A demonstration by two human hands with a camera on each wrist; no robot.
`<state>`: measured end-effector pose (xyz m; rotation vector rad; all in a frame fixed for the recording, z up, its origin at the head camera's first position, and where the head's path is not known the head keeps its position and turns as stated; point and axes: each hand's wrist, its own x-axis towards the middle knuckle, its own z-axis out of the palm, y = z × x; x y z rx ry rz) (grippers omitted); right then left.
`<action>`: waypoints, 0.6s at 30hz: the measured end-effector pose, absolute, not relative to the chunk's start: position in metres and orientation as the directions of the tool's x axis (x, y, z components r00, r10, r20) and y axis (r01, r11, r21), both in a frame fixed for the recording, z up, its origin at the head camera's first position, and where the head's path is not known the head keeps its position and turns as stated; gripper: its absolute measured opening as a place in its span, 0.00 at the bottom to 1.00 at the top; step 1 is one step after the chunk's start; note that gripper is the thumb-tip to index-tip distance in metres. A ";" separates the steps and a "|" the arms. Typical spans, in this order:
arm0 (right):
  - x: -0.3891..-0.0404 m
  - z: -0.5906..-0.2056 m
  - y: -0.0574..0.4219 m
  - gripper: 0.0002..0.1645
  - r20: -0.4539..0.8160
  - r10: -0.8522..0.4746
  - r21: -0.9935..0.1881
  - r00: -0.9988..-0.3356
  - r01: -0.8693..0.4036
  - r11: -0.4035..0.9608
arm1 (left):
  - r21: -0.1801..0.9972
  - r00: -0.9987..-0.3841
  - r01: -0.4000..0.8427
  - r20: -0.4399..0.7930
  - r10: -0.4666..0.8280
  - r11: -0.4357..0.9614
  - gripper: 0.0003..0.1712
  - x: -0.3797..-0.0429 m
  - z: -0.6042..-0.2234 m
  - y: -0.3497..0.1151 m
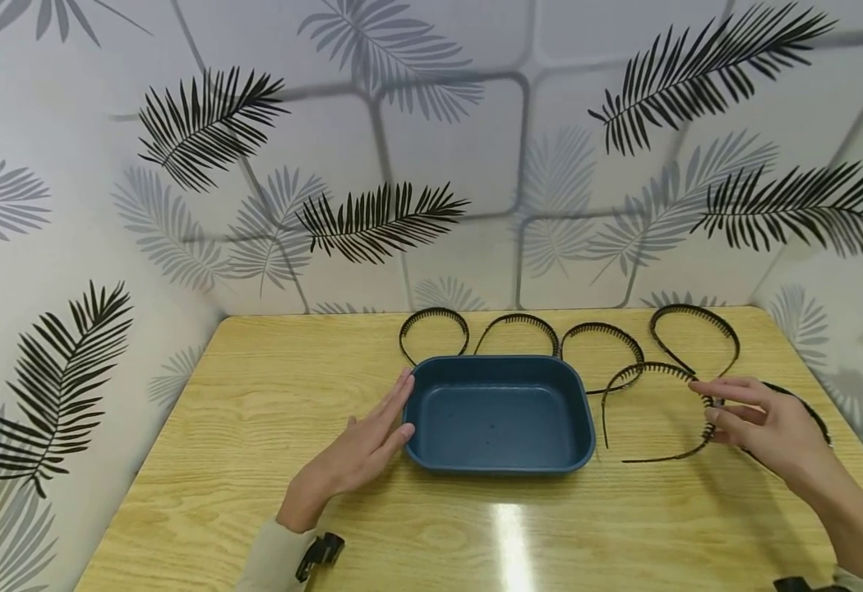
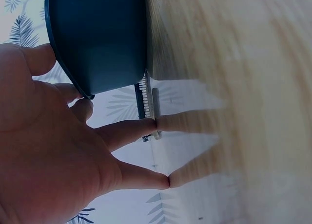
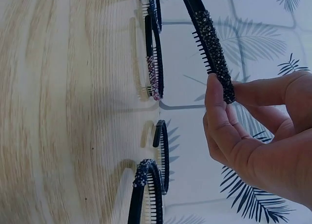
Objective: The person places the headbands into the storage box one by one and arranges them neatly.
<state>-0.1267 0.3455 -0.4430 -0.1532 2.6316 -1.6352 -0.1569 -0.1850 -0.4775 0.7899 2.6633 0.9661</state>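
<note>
A dark blue rectangular plastic basin (image 1: 494, 427) stands mid-table. My left hand (image 1: 361, 448) lies along its left side, fingers stretched out; in the left wrist view, thumb and some fingertips touch the basin's rim (image 2: 68, 74) while other fingertips meet the tabletop. Over at the right, my right hand (image 1: 775, 423) pinches a black toothed headband (image 3: 210, 39) between thumb and fingers. Dark sparkly stones cover its outer side, and its open ends point left toward the basin. Another headband (image 1: 809, 409) is partly hidden behind the right hand.
Several toothed headbands stand along the back of the wooden table (image 1: 254, 370): a far-left one (image 1: 435, 312), a second (image 1: 523, 317), a third (image 1: 609, 328) and a right one (image 1: 698, 309). The basin overlaps some of them. A leaf-patterned wall (image 1: 468, 271) closes off the back.
</note>
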 end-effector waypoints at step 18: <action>-0.134 -0.439 0.321 0.25 0.105 -0.095 -0.965 -0.990 -0.125 0.231 | 0.653 -0.827 0.428 0.003 0.563 0.625 0.41 -0.159 -0.476 -0.187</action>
